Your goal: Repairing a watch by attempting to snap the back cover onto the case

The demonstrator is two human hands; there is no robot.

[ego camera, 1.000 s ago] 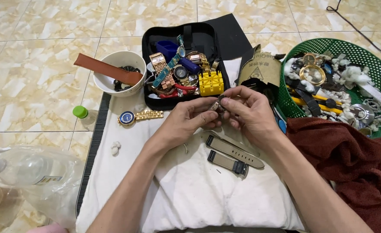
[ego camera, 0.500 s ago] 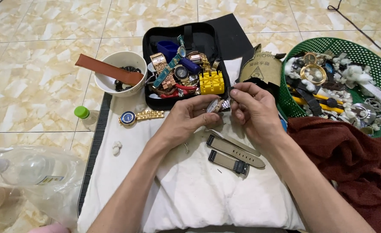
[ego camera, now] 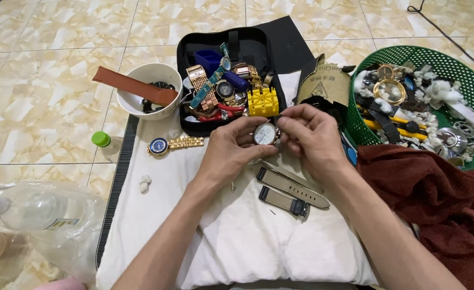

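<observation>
My left hand holds a small round watch case with a white dial between thumb and fingers, its face turned up. My right hand pinches the case's right edge with fingertips. Both hands hover over a white cushion. Just below the hands lie two grey-brown strap pieces on the cushion. A gold-band watch with a blue dial lies to the left of my left hand.
A black open case full of watches and a yellow tool sits beyond the hands. A white bowl with a brown strap stands left of it. A green basket of parts is right, dark red cloth below it, plastic bottles at left.
The watch case has been turned so its white dial now faces up. Both hands stay together over the cushion.
</observation>
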